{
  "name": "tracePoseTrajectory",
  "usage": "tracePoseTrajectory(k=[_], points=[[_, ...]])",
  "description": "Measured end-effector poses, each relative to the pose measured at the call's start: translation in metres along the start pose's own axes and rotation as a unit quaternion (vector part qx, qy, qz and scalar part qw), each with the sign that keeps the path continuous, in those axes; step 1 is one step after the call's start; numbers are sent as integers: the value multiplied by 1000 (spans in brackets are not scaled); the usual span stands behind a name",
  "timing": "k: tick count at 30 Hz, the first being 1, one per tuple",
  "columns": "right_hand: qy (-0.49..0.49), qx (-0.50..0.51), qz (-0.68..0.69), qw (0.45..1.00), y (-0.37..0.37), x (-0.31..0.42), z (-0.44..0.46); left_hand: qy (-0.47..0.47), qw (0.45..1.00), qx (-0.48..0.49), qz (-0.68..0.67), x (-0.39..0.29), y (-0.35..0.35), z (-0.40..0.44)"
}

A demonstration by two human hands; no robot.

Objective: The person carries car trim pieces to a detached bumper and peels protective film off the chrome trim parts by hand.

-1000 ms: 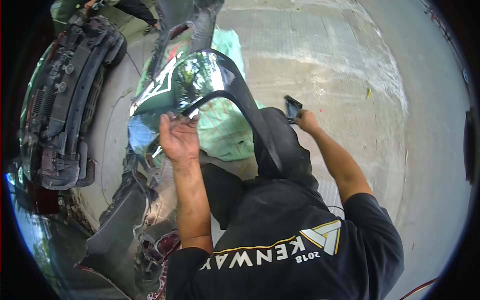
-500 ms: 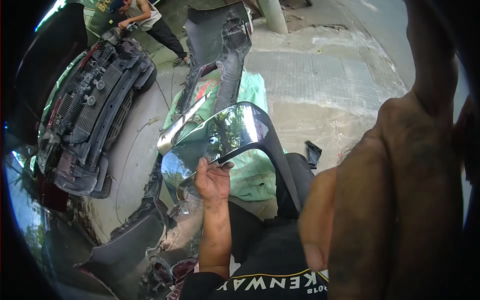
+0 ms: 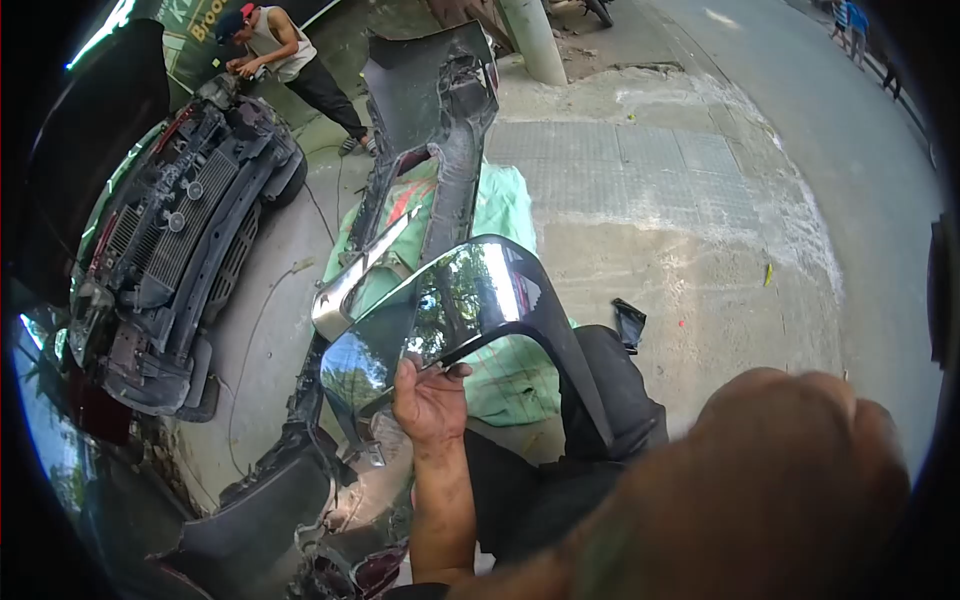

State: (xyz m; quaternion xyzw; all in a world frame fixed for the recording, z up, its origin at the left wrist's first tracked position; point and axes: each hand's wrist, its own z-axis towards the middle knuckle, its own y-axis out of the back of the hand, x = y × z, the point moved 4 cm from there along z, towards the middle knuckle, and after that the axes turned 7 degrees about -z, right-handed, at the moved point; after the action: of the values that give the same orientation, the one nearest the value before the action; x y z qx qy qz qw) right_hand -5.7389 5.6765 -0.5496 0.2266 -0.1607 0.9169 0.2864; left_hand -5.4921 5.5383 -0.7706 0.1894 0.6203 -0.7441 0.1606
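My left hand (image 3: pixel 432 402) is closed around the lower edge of a glossy, curved chrome trim panel (image 3: pixel 455 295), a car body part that mirrors trees and sky. The panel's dark arm slopes down to the right, over my dark-trousered leg. Large and blurred in the lower right, close to the camera, is my right hand (image 3: pixel 770 470). Its fingers look bent, but blur hides whether they hold anything. A second chrome strip (image 3: pixel 345 295) lies just beyond the panel, on a black car bumper (image 3: pixel 455 190).
On the left stands a car front (image 3: pixel 190 225) with its radiator exposed. A person (image 3: pixel 285 60) bends over its far end. Green sacking (image 3: pixel 505 210) lies under the bumper. A small black part (image 3: pixel 628 322) rests on the concrete near a pole (image 3: pixel 535 45). A cable (image 3: pixel 258 320) crosses the floor.
My right hand has dropped from high on the right to the lower right, uncovering the street. The panel, still in my left hand, appears slightly lower as the view shifts.
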Motion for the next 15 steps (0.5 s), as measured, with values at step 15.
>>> tracePoseTrajectory(k=[15], points=[[54,-60,-36,996,-18,0,-18,-47,998,44,23,8,-17,4]])
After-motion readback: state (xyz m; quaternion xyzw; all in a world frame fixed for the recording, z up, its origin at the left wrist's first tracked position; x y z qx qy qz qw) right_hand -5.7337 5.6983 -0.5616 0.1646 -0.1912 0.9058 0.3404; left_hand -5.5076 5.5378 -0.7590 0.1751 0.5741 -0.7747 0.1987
